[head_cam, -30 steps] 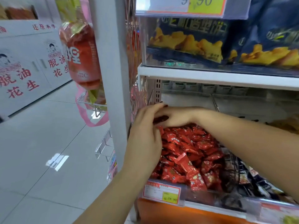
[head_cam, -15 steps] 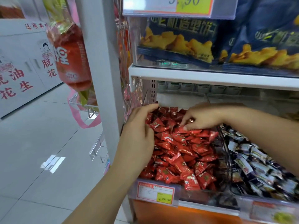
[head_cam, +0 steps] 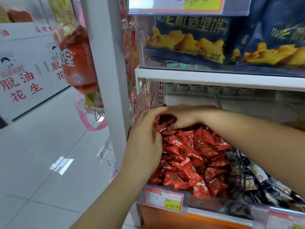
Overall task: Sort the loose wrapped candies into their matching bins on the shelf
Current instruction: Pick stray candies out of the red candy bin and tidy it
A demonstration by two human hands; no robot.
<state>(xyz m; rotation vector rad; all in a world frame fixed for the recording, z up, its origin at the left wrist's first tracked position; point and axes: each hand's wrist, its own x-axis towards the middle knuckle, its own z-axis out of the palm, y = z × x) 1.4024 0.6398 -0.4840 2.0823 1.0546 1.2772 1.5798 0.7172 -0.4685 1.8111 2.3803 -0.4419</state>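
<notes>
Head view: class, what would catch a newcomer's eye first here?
The heap of red wrapped candies filling the left bin. The left hand and right hand meet over its back left corner; dark blue snack bags stand on the shelf above.

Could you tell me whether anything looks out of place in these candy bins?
Possibly: a few dark wrapped candies lie beside the wire divider, at the right edge of the red wrapped candies; which side they are on I cannot tell. Nothing else stands out.
</notes>
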